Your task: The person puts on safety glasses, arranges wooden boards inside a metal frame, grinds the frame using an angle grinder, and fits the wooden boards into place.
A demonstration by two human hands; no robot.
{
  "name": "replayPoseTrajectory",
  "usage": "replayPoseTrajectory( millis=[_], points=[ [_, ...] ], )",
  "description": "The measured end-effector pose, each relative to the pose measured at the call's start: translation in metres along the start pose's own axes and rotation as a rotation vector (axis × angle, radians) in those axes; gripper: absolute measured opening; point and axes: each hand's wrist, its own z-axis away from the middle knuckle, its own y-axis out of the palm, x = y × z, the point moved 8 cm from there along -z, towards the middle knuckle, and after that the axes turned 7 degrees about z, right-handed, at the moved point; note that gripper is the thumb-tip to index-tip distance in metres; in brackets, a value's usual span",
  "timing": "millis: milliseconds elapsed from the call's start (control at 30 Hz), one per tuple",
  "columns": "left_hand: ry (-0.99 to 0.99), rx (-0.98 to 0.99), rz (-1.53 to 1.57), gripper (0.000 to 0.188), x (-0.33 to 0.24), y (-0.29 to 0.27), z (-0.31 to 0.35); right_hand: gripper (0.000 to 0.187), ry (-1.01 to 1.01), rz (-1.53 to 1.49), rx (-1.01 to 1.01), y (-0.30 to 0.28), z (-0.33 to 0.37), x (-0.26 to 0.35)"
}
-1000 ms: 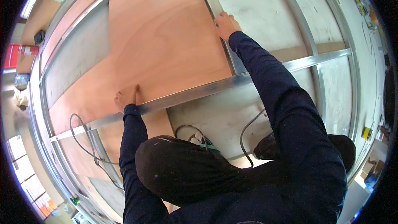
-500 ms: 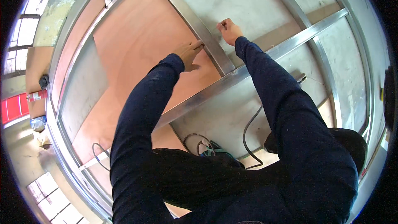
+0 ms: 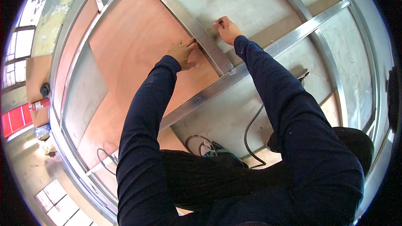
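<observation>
My left hand (image 3: 183,54) lies flat with its fingers spread on a reddish-brown panel (image 3: 134,33). Its fingertips reach the near side of a silvery metal bar (image 3: 188,23), close to where that bar meets a longer metal crossbar (image 3: 205,93). Across the bar, my right hand (image 3: 228,30) is closed, thumb and fingers pressed together over a pale grey panel (image 3: 234,0). Whatever sits between those fingers is too small or hidden to name.
More metal bars (image 3: 324,54) divide the panels to the right. A dark cable (image 3: 248,138) loops near my legs, with a teal-and-black item (image 3: 220,152) beside it. At the left edge are a red cylinder (image 3: 38,104) and a pale brown board (image 3: 38,75).
The fingers of my left hand have spread wider beside the bar. My right hand stays closed, shifted slightly with the view.
</observation>
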Motion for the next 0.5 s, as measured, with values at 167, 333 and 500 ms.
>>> replayPoseTrajectory(
  millis=[167,333,500],
  points=[
    [-0.025,0.043,-0.048,0.075,-0.007,0.004,-0.001,0.038,0.028,-0.054,0.042,0.002,0.002,-0.003],
    [0.018,-0.026,0.005,0.073,-0.008,0.004,-0.002,0.038,-0.007,-0.056,0.050,0.004,0.001,0.004],
    [0.176,-0.037,0.090,0.060,-0.017,0.005,-0.015,0.030,-0.073,0.092,-0.038,-0.011,-0.008,0.016]
  ],
)
